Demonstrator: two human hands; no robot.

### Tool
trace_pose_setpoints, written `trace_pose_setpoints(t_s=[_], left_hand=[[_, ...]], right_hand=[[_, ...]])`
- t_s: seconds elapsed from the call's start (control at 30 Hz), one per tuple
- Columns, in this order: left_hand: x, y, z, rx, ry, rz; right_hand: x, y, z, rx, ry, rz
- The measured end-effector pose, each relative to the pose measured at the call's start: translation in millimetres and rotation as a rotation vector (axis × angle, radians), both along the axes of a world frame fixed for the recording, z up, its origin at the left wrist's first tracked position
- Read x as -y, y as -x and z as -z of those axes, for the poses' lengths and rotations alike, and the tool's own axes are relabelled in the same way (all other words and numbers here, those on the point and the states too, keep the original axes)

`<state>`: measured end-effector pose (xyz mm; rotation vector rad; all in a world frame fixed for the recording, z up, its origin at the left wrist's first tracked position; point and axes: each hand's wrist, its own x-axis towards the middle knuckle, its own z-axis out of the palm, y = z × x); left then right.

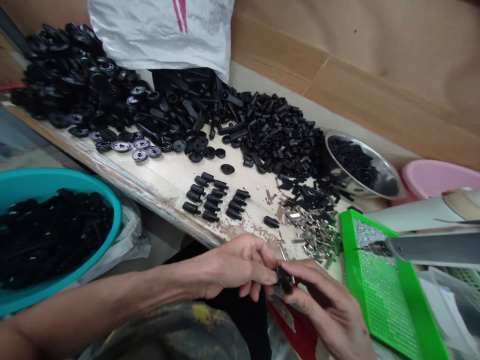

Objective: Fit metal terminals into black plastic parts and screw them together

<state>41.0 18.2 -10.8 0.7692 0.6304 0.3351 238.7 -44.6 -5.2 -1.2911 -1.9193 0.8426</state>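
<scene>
My left hand [240,267] and my right hand [322,300] meet at the front edge of the wooden table [168,175]. Between their fingers is a small black plastic part [284,280] with a bit of silver metal at it; the fingers hide most of it. A loose heap of silver metal clips [313,235] lies just beyond my hands. Further left stand several upright-lying black cylinders [212,200] in short rows. A green perforated tray [378,295] lies to the right of my right hand, under the tip of a grey electric screwdriver [431,248].
Heaps of black plastic wheels [75,85] and tubes [277,135] cover the table's back. A steel bowl [360,167] holds black parts. A teal basin [56,180] of black parts stands left, a pink basin [440,177] right, and a white sack [161,30] behind.
</scene>
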Motion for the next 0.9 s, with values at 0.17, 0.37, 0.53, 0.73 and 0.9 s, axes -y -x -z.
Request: trace_pose_setpoints(t_s=[0.17, 0.37, 0.53, 0.73, 0.9], left_hand=[[0, -3, -1.2, -0.094, -0.095, -0.001], [0, -4, 0.0, -0.055, -0.038, 0.041], [-2, -7, 1.8, -0.083, -0.129, -0.064], [-9, 2, 13.1, 0.123, 0.102, 0.062], [-10, 4, 15.3, 0.245, 0.242, 0.096]], right_hand=[[1, -2, 1.2, 0.011, -0.019, -0.024], [6, -3, 7.3, 0.035, -0.046, 0.058], [5, -2, 5.1, 0.012, -0.063, 0.019], [5, -4, 4.2, 0.009, -0.08, -0.032], [3, -3, 0.0, 0.0, -0.096, 0.009]])
